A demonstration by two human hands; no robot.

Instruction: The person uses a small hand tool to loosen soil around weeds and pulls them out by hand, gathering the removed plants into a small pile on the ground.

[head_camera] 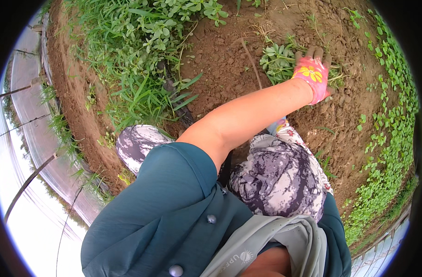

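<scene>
My left hand [312, 74], in a pink glove with a yellow flower and soil-stained fingers, reaches across to the right. Palm down and fingers apart, it rests on a small heap of green weeds [278, 62] on the brown soil [218, 65]. Of my right hand [277, 125] only a bit of blue glove cuff shows below my left forearm, beside a floral sleeve; its fingers are hidden. A thin, brown, slightly bent rod [251, 59] sticks out from behind that forearm over the soil. Whether my right hand holds it cannot be seen.
Dense leafy weeds and grass [145, 55] grow at the upper left, beside a dark hose-like strip [174, 93]. Rows of small green seedlings [387, 166] line the right side. Clear plastic sheeting [34, 97] with thin poles stands at the far left. My patterned trouser knees [280, 176] are below.
</scene>
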